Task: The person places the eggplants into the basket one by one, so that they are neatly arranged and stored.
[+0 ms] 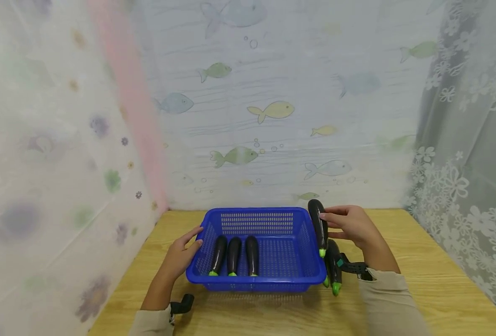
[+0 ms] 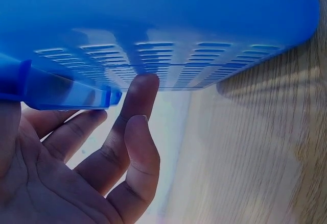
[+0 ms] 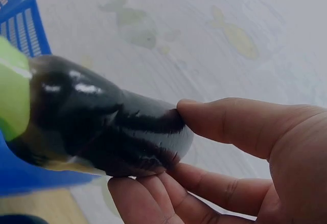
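A blue plastic basket (image 1: 252, 280) with slotted sides stands on the table, three dark eggplants lying side by side in its left half: the left one (image 1: 219, 254), the middle one (image 1: 234, 255) and the right one (image 1: 252, 254). My left hand (image 1: 178, 256) holds the basket's left rim, some fingertips under it by the outer wall in the left wrist view. Just above the right rim, my right hand (image 1: 350, 226) pinches another eggplant (image 1: 317, 224) between thumb and fingers. Its green stem end points down toward me; in the right wrist view this eggplant (image 3: 102, 117) looks glossy.
More eggplants (image 1: 335, 270) lie on the table just right of the basket, partly behind it and under my right hand. The wooden table (image 1: 248, 317) meets a fish-patterned curtain (image 1: 273, 140) at the back. Lace fabric (image 1: 462, 186) hangs on the right.
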{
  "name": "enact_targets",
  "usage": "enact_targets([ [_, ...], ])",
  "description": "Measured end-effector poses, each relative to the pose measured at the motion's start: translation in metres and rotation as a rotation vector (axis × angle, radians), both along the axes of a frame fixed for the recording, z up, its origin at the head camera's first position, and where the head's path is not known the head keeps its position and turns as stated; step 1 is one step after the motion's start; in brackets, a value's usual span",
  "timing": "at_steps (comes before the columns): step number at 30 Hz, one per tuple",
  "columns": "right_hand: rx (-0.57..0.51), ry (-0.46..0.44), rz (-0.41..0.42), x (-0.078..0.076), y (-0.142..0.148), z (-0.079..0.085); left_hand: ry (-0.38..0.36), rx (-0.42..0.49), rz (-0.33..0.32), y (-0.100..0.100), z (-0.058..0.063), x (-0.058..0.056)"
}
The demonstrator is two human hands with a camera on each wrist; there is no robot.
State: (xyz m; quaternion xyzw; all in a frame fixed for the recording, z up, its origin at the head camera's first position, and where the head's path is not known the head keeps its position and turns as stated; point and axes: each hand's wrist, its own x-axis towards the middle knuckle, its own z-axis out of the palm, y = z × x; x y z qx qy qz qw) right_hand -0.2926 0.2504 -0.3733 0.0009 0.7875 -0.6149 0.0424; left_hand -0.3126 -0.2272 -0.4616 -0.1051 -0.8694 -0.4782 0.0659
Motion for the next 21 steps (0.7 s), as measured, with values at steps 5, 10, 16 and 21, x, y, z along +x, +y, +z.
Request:
enact_targets([
  [5, 0.005, -0.014, 0.005, -0.01, -0.014, 0.0, 0.001, -0.001, 0.005, 0.001, 0.001, 0.001],
  [10, 0.02, -0.043, 0.01, -0.019, -0.027, -0.005, -0.008, -0.004, 0.003, 0.0, 0.0, 0.002],
  [16, 0.038, -0.061, 0.021, -0.028, -0.044, -0.004, -0.018, 0.001, 0.008, 0.001, 0.0, 0.002],
  [21, 0.035, -0.065, 0.03, -0.038, -0.058, -0.006, -0.011, -0.006, 0.013, 0.001, 0.0, 0.001],
])
